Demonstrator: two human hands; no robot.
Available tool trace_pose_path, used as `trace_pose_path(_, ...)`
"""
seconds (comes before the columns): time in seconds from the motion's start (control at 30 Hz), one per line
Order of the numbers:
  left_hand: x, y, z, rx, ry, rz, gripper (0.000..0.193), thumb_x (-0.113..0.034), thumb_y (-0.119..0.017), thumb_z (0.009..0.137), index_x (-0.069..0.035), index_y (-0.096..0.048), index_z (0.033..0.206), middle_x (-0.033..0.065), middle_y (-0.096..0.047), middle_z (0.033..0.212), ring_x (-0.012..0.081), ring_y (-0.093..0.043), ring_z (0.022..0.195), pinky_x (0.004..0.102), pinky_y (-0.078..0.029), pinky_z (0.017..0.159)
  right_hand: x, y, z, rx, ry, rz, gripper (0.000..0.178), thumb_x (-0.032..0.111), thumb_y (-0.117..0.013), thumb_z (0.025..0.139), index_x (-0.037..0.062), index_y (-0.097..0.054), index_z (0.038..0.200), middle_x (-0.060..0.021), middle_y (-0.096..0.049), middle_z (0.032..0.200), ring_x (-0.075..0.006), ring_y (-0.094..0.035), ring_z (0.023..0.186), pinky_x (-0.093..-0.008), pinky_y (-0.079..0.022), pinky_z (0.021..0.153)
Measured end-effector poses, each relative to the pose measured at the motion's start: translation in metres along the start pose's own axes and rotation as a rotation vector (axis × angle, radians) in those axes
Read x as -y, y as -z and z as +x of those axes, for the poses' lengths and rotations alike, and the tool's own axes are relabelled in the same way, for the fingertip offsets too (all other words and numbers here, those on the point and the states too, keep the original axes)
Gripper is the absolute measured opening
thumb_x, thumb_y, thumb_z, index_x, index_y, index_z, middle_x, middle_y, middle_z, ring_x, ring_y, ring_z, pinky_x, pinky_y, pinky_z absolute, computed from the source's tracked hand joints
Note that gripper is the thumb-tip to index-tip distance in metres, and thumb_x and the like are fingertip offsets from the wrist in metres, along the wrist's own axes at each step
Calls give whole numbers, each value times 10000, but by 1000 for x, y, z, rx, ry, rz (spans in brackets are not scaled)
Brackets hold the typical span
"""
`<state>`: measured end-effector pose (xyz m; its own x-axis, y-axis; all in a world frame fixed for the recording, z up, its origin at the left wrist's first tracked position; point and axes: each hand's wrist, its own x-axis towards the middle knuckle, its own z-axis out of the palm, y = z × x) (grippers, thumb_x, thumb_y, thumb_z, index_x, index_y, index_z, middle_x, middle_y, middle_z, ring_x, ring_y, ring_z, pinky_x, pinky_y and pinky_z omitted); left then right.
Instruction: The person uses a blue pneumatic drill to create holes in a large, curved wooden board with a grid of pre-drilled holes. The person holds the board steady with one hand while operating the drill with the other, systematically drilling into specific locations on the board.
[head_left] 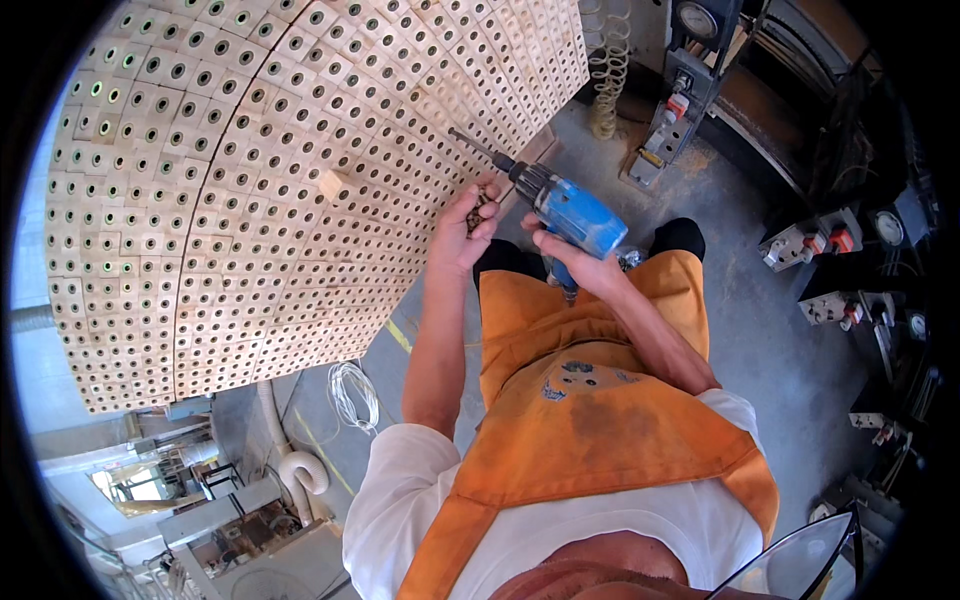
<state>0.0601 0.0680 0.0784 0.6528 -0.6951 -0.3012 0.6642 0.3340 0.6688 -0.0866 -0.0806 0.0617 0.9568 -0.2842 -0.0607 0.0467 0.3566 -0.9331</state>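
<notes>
My right hand [588,266] grips a blue cordless drill [580,214] by its handle. From the drill's black chuck a long thin driver bit [472,143] points up and left toward the wooden blocks [300,150], whose rows form a large stack. Most blocks show a round hole lined with a dark metal ring; a group near the bit has paler holes without a clear ring. Curled beside the chuck, my left hand [463,230] holds several small brownish metal threaded inserts [481,208]. Whether the bit tip touches a block, I cannot tell.
One loose wooden block [334,185] sticks out from the stack's face. A coiled air hose [608,80] hangs at the far side. Machines with gauges and red-handled valves [838,240] line the right. A white cable coil [352,395] and a duct hose [300,475] lie lower left.
</notes>
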Motion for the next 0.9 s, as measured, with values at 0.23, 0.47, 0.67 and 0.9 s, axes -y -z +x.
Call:
trace_pose_path(0.23,-18,-5,21,41,-75,-123,255,-301,-565,952,-59,-544,1028,3,-469,829,60,-428,650,147,-317,432,6,27,-28,36,-48,162,258,87,-667,862,59,-644,1117,-34,-685,1030,-96,-618,863,-257,-499,724)
trace_pose_path(0.47,-21,-16,35,-1,-62,3,209,-233,-571,953,-55,-551,1060,2,-519,853,51,-434,613,144,-310,416,0,49,-30,64,-84,182,266,74,-653,855,58,-635,1120,-49,-678,1039,-108,-613,872,-267,-498,710)
trace_pose_path(0.67,-24,-19,35,-108,-71,156,249,-190,-603,930,-58,-558,1136,11,-551,877,48,-439,605,135,-316,421,-7,55,-30,68,-79,238,247,114,-664,848,54,-624,1084,-58,-655,1035,-110,-575,795,-261,-479,699)
trace_pose_path(0.9,-27,-18,36,-46,-39,333,234,-265,-618,924,-67,-567,1037,1,-528,828,55,-430,601,143,-312,428,-11,64,-27,155,-109,406,243,124,-678,847,65,-610,1073,-61,-653,1038,-121,-599,887,-258,-472,684)
